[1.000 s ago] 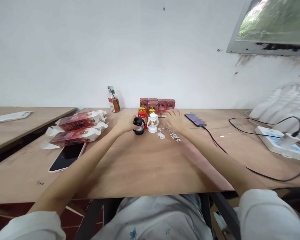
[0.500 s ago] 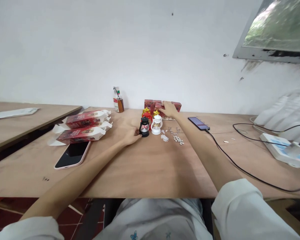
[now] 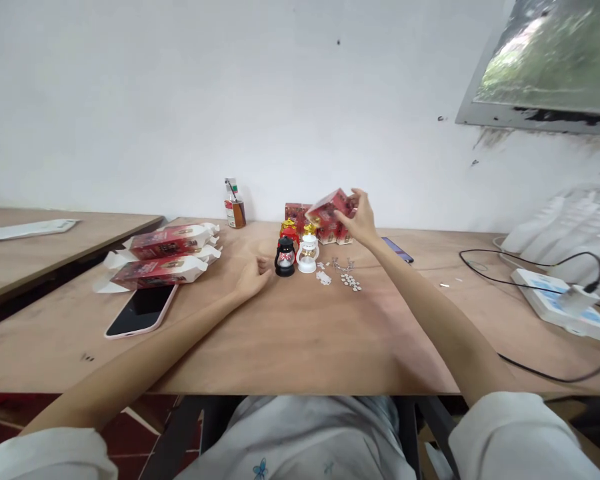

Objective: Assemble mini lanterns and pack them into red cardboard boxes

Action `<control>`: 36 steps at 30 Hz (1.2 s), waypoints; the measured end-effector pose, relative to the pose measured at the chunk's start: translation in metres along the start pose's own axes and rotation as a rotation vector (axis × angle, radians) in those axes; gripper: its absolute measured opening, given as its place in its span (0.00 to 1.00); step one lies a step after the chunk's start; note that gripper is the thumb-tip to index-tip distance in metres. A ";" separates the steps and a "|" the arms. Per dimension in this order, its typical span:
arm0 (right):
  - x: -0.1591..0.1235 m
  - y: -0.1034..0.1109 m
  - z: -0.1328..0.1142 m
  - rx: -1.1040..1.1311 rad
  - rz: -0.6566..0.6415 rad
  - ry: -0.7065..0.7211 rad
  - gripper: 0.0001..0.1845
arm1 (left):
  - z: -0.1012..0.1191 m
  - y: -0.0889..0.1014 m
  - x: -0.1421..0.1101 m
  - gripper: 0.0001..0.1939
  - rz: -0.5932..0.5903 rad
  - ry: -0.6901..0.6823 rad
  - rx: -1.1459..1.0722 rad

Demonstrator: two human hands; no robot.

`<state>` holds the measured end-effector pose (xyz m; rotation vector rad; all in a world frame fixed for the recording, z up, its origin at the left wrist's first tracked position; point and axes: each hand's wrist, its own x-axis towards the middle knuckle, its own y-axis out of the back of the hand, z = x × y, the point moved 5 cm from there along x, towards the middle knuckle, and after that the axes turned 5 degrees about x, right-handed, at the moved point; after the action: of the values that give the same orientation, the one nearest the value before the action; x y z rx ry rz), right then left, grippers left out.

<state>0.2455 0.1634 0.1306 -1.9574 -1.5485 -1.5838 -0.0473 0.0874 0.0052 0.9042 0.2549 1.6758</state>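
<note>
My right hand (image 3: 362,219) grips a small red printed box (image 3: 330,205), lifted and tilted above the other red boxes (image 3: 330,233) by the wall. On the table my left hand (image 3: 253,278) rests with loosely bent fingers and nothing in them, just left of a small black lantern (image 3: 285,257). A white lantern (image 3: 307,255) stands to the right of the black one. Behind them are a red lantern (image 3: 290,233) and gold-topped ones, partly hidden. Small white pieces (image 3: 323,277), round button cells (image 3: 351,283) and little metal parts (image 3: 343,265) lie to the right.
Two opened red cartons (image 3: 163,267) lie at the left, beside a pink-edged phone (image 3: 143,311). A bottle (image 3: 235,210) stands by the wall. Another phone (image 3: 397,250), a power strip (image 3: 563,297), a black cable (image 3: 545,375) and stacked white items (image 3: 565,213) are at the right.
My right hand went from above the small parts to the red boxes, then raised one. My left hand let go of the black lantern and drew back slightly left.
</note>
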 end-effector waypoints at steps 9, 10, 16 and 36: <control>-0.111 0.017 -0.067 0.616 0.128 -0.208 0.32 | 0.036 -0.011 -0.028 0.24 -0.155 -0.085 -0.550; -0.125 0.007 -0.074 0.672 0.082 -0.208 0.32 | 0.038 -0.014 -0.031 0.29 -0.197 -0.081 -0.623; -0.167 -0.036 -0.079 0.729 -0.135 -0.256 0.30 | 0.041 -0.018 -0.036 0.35 -0.259 0.036 -0.853; -0.170 -0.034 -0.053 0.640 0.010 -0.432 0.31 | 0.056 -0.015 -0.039 0.36 -0.429 0.171 -0.852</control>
<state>0.2060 0.0429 0.0018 -1.9648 -1.8772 -0.5412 0.0029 0.0407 0.0174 0.0551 -0.1499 1.2655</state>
